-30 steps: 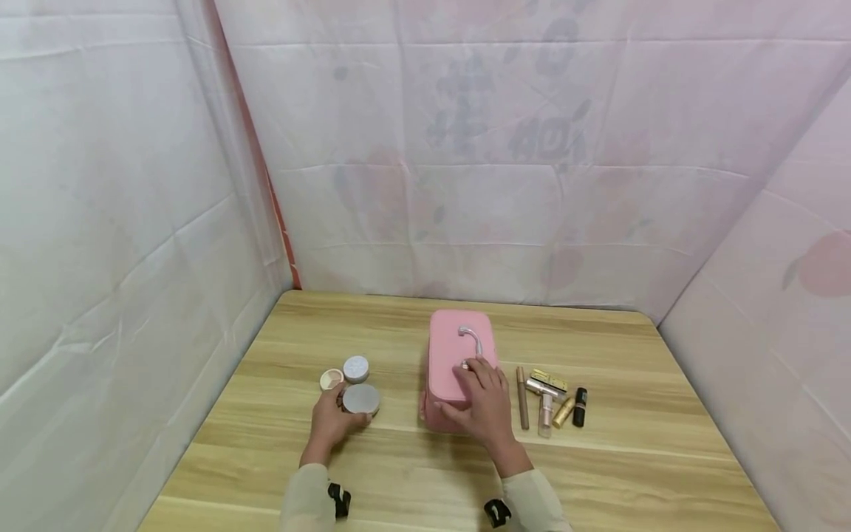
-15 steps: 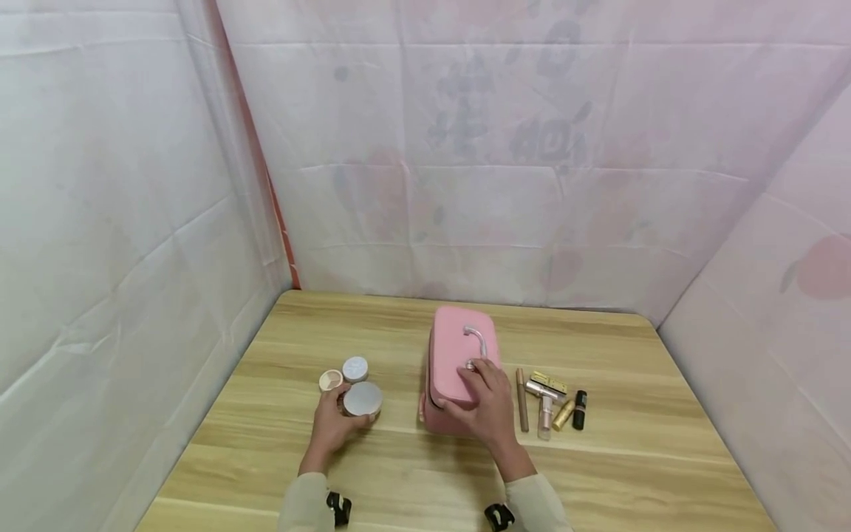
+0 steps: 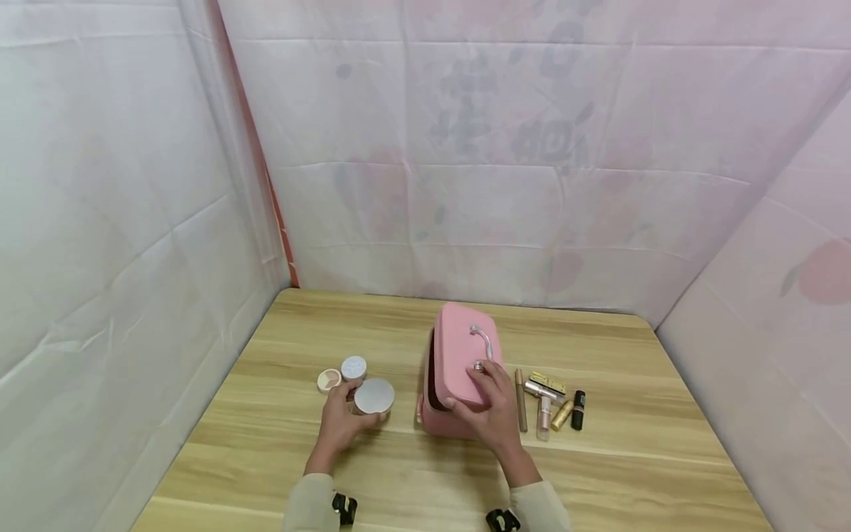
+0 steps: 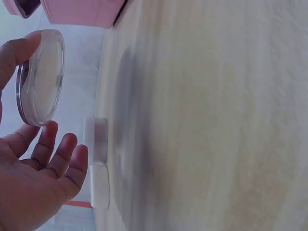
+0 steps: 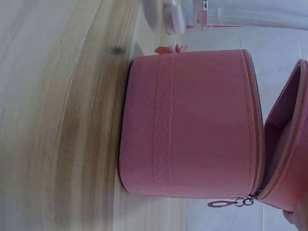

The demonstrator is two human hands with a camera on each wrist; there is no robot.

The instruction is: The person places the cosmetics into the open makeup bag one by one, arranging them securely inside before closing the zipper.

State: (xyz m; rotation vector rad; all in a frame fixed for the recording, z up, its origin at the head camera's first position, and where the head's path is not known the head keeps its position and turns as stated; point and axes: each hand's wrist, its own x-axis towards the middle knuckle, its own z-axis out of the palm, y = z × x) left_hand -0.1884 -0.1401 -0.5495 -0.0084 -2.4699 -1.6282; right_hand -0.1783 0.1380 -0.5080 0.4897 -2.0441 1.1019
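My left hand (image 3: 340, 423) grips a round, silver-topped cosmetic jar (image 3: 374, 396) by its sides. In the left wrist view, this clear-walled jar (image 4: 45, 77) is raised off the table, between thumb and fingertips. A pink makeup case (image 3: 447, 425) stands to its right, its lid (image 3: 462, 347) tilted up along the left side. My right hand (image 3: 495, 412) holds the lid's front edge, thumb at the rim and fingers on top by the silver handle (image 3: 483, 338). In the right wrist view the zipper is undone around a dark gap, with a zipper pull (image 5: 221, 204) hanging at the corner.
Left of the jar lie a three-tone concealer pot (image 3: 329, 380) and a small white-lidded jar (image 3: 354, 367). Right of the case are a brown pencil-like stick (image 3: 521, 400), a gold tube (image 3: 562, 415), a black lipstick (image 3: 578, 410) and other small cosmetics. Fabric walls enclose the table (image 3: 425, 480).
My right hand has tilted the case lid up and rightward, widening the gap on its left. My left hand has lifted the jar and moved it slightly right, toward the case.
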